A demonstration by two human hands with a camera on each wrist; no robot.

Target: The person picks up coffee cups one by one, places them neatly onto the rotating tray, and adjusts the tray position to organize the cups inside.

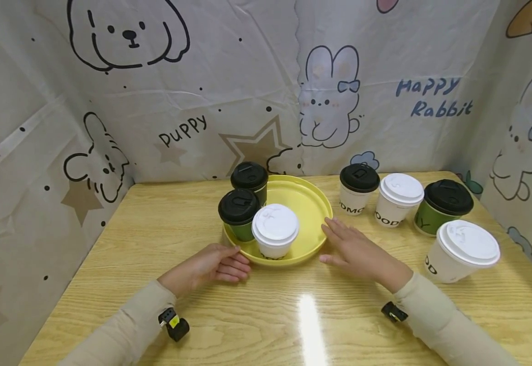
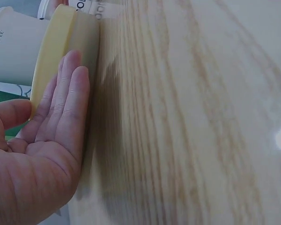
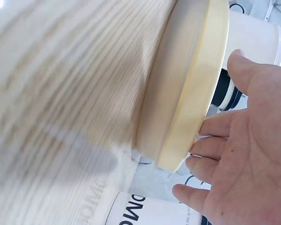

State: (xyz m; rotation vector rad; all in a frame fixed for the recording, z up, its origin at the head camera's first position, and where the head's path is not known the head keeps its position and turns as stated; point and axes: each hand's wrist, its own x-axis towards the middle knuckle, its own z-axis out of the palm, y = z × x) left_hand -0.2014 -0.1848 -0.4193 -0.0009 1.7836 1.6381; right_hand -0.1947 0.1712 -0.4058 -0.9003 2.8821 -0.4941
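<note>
Cartoon-printed cloth [image 1: 229, 66] around a table [image 1: 238, 325] suggests a makeshift booth.

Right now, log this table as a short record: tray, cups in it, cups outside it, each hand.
Tray: round yellow tray
In tray: white-lidded cup, black-lidded green cup; another black-lidded cup behind, base hidden
Outside, to its right: two white-lidded white cups, one black-lidded white cup, one black-lidded green one
Left hand: thumb on the rim, fingers along the outer side
Right hand: fingertips at the right rim
</note>
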